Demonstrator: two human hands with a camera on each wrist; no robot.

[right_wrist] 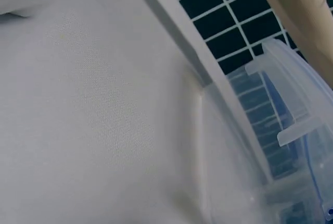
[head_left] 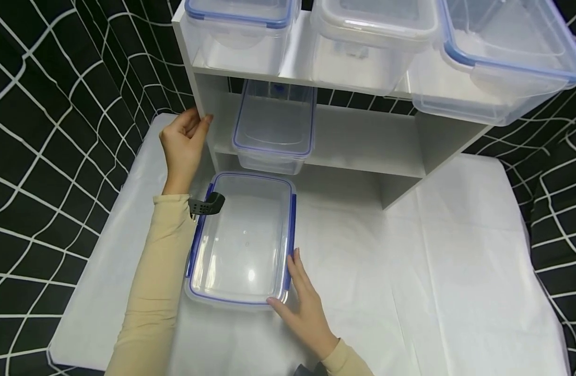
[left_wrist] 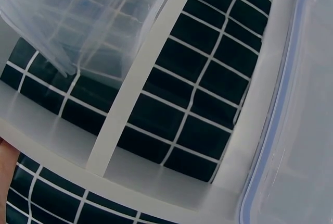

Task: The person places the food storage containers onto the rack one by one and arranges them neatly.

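At the shelf unit's left side panel [head_left: 190, 57], my left hand [head_left: 181, 143] grips the front edge, its thumb in front and fingers bent behind. A sliver of that hand [left_wrist: 6, 169] shows in the left wrist view. My right hand [head_left: 308, 308] rests on the near right corner of a clear lidded storage container [head_left: 247, 235] with blue side clips, its fingers fairly straight along the right side and its thumb at the front edge. That container stands in front of the unit; the right wrist view shows its side [right_wrist: 307, 99].
A smaller clear container [head_left: 273, 125] sits on the middle shelf [head_left: 363, 138], jutting over its front. Along the top shelf stand three larger containers, one blue-rimmed at left [head_left: 243, 44], one white-lidded [head_left: 353, 57], one at right [head_left: 485, 89]. White cloth [head_left: 438, 292] covers the table.
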